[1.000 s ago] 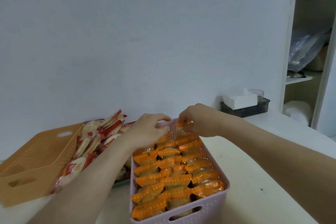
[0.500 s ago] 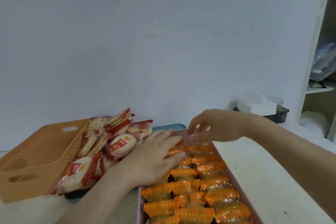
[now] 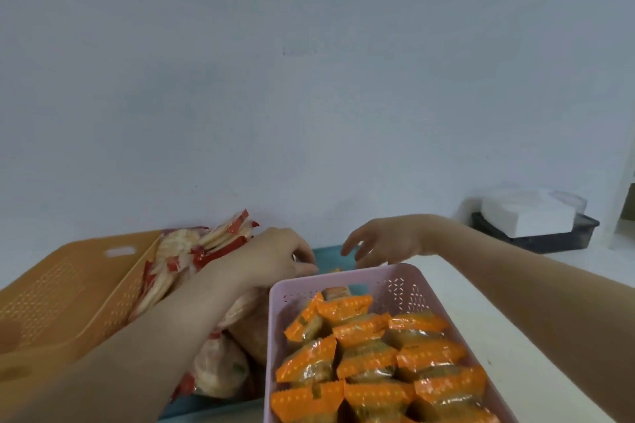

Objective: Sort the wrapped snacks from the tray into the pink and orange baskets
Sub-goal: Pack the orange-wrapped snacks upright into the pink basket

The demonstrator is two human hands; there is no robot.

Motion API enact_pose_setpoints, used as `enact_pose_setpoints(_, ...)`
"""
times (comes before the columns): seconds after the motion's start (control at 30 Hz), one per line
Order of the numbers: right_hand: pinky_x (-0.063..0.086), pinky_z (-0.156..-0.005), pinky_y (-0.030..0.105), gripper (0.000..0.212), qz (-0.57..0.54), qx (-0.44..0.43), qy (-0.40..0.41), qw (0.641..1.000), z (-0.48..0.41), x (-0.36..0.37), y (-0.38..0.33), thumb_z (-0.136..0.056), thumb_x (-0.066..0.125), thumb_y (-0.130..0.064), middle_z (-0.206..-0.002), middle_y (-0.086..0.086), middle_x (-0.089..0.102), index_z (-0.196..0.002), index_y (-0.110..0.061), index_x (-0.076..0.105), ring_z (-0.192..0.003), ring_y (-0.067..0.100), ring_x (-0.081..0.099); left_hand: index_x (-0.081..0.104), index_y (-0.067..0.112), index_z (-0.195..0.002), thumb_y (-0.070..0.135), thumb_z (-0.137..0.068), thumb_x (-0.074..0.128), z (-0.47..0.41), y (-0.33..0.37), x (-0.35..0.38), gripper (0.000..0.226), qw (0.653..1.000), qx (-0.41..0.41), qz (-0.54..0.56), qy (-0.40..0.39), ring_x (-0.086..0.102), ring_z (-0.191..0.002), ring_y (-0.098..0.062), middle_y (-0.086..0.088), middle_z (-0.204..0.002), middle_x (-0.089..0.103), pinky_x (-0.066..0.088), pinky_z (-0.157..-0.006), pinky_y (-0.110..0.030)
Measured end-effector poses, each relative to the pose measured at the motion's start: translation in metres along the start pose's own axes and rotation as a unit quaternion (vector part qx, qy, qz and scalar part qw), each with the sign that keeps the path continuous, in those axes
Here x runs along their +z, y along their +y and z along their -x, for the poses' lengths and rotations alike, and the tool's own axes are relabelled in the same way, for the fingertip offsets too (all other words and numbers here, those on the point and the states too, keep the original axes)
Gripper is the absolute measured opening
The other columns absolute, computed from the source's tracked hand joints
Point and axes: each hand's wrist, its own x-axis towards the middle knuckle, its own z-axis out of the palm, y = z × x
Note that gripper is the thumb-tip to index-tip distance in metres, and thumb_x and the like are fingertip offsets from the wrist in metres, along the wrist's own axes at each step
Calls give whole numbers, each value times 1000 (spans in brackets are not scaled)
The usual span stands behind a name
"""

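Pink basket point(image 3: 395, 285) near right, full of orange-wrapped snacks point(image 3: 371, 354) | left hand point(image 3: 275, 257) curled on red-white snacks point(image 3: 213, 244), hold unclear | right hand point(image 3: 385, 242) spread, empty, over teal tray point(image 3: 328, 252) | orange basket point(image 3: 68, 285) left

White block point(image 3: 527, 215) on a dark box point(image 3: 536, 241) against the pale wall point(image 3: 309, 79)

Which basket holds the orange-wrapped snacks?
The pink basket, right of the tray, packed with orange-wrapped snacks; the orange basket on the left shows none inside.
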Motion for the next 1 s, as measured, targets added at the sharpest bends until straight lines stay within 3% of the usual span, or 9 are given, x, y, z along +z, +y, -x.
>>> enact_pose_setpoints(0.13, 46, -101, 34, 57, 24, -1, -52, 998, -28, 9, 5, -92, 62, -14, -142, 10, 49, -144, -21, 40, -126, 24, 52, 58, 19, -132, 56, -89, 57, -26, 4, 9, 56, 995, -20, -57, -73, 60, -107, -16, 1, -126, 63, 51, -92, -32)
enact_pose_setpoints(0.3, 43, -102, 34, 73, 75, 10, -101, 992, -57, 20, 14, -90, 65, -17, -145, 9, 47, -151, -23, 24, -128, 23, 49, 63, 18, -118, 36, -94, 57, -54, 6, 30, 30, 980, -12, -121, -158, 66, -94, -20, -2, -106, 69, 56, -86, -35)
enact_pose_setpoints(0.4, 42, -104, 37, 76, 84, -1, -88, 993, -63, 20, 18, -89, 67, -21, -143, 9, 50, -151, -24, 23, -127, 24, 50, 63, 19, -117, 28, -94, 59, -61, 6, 34, 25, 984, -2, -74, -164, 64, -95, -19, -2, -106, 69, 54, -87, -35)
enact_pose_setpoints(0.53, 47, -98, 39, 47, 28, -45, 10, 999, -55, 21, 23, -86, 69, -25, -121, 2, 66, -130, -21, 56, -107, 19, 62, 52, 29, -114, 39, -82, 72, -55, 7, 30, 38, 995, 4, 28, -94, 59, -91, -11, 6, -105, 63, 51, -78, -29)
enact_pose_setpoints(0.6, 51, -84, 31, 26, -26, -70, 73, 994, -45, 17, 21, -87, 67, -28, -102, 1, 71, -110, -17, 67, -89, 15, 65, 53, 32, -106, 35, -77, 79, -50, 9, 21, 40, 996, 9, 87, -23, 61, -89, -10, 7, -102, 64, 51, -74, -25)
enact_pose_setpoints(0.67, 49, -69, 25, 19, -79, -88, 122, 985, -31, 8, 15, -88, 67, -28, -87, 3, 69, -101, -14, 68, -75, 13, 60, 57, 33, -96, 22, -76, 82, -43, 12, 5, 34, 986, 16, 153, 57, 66, -85, -14, 6, -99, 67, 53, -71, -24)
enact_pose_setpoints(0.83, 47, -63, 21, 23, -196, -136, 254, 937, 23, -23, -9, -88, 68, -19, -87, 3, 70, -110, -19, 62, -74, 10, 66, 65, 21, -103, 0, -89, 65, -2, 34, -44, 25, 894, 42, 406, 185, 72, -76, -21, -12, -104, 71, 60, -76, -32)
enact_pose_setpoints(0.9, 47, -64, 22, 25, -205, -152, 288, 923, 51, -29, -15, -89, 67, -20, -85, -1, 69, -112, -24, 59, -72, 8, 66, 66, 20, -106, 8, -93, 63, 23, 44, -52, 19, 888, 52, 393, 232, 71, -77, -18, -2, -102, 71, 59, -74, -32)
enact_pose_setpoints(1.0, 48, -62, 21, 25, -186, -171, 302, 919, 90, -24, -20, -90, 65, -21, -86, 0, 70, -113, -28, 58, -72, 8, 68, 71, 30, -93, 22, -92, 64, 64, 56, -46, 11, 932, 59, 275, 230, 67, -75, -4, 18, -85, 71, 56, -73, -28)
